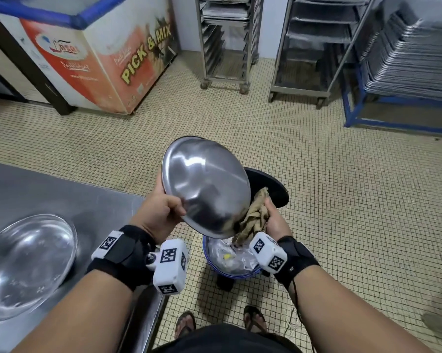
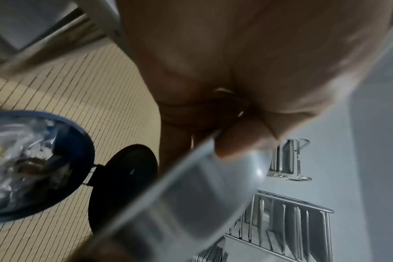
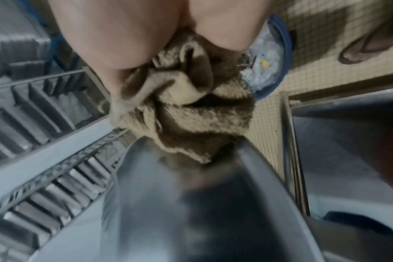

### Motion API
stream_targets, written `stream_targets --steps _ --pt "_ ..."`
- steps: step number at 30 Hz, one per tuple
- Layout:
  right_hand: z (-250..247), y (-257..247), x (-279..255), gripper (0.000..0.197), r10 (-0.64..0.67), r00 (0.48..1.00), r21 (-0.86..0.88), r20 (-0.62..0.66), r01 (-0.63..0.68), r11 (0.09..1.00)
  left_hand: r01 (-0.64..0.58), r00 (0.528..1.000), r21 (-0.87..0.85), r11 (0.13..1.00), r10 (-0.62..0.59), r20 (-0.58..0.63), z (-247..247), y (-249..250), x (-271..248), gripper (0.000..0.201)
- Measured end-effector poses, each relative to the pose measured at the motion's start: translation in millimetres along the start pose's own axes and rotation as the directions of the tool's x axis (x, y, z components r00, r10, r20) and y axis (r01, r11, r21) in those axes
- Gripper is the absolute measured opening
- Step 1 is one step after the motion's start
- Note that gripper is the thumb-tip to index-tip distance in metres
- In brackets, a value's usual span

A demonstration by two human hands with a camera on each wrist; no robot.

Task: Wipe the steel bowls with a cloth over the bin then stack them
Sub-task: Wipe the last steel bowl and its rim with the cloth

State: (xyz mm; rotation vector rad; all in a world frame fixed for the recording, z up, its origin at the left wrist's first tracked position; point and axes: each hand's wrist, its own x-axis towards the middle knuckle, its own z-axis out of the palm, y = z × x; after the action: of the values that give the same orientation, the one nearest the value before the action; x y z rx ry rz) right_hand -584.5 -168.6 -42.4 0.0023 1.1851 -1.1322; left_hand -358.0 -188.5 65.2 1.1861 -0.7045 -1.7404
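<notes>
While left hand grips bowl: right hand's cloth-clutching fingers (wrist view only).

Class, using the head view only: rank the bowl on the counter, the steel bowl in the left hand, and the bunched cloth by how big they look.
1. The bowl on the counter: it looks largest, though it is nearer the camera and cut off by the frame edge, so its lead over the next is unsure.
2. The steel bowl.
3. The cloth: clearly smallest.

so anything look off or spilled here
Nothing stands out. The left hand grips the steel bowl, tilted over the open bin; the right hand holds the cloth at its rim. No spill shows.
</notes>
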Motion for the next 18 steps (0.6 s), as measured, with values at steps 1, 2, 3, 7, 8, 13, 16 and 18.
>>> stream_targets --steps 1,2,3,7,8,13,16,18 --pt "-1 -4 3 0.052 -0.079 0.997 0.002 0.002 0.079 0.997 -0.003 1.000 0.024 1.000 0.003 0.017 -1 1 -1 0.117" --pt "-1 -9 3 0.041 -0.166 0.986 -0.036 -0.006 0.165 0.986 -0.011 1.000 0.038 0.999 0.010 0.025 0 5 -3 0.104" --pt "-1 -15 1 0.029 -0.234 0.972 -0.088 0.004 0.234 0.968 -0.018 1.000 0.043 0.999 0.018 0.003 1 9 -4 0.083" --pt "6 -24 1 0.017 -0.377 0.923 -0.179 0.070 0.384 0.906 -0.011 0.993 -0.021 1.000 0.008 -0.117 4 22 -2 0.032" --pt "8 -22 4 0.020 -0.386 0.919 -0.188 0.076 0.394 0.900 -0.008 0.993 -0.034 0.999 0.004 -0.121 3 24 -2 0.028" --pt "20 -20 -1 0.025 -0.356 0.932 -0.068 0.076 0.361 0.930 0.054 0.984 -0.047 0.997 -0.061 -0.169 -4 23 0 0.056" --pt "23 -23 -2 0.025 -0.371 0.922 -0.052 0.111 0.378 0.924 0.060 0.986 -0.056 0.997 -0.068 -0.154 -8 22 2 0.087" --pt "24 -23 -2 0.026 -0.410 0.904 -0.097 0.122 0.422 0.901 0.038 0.990 -0.088 0.995 -0.050 -0.131 -10 19 1 0.087"
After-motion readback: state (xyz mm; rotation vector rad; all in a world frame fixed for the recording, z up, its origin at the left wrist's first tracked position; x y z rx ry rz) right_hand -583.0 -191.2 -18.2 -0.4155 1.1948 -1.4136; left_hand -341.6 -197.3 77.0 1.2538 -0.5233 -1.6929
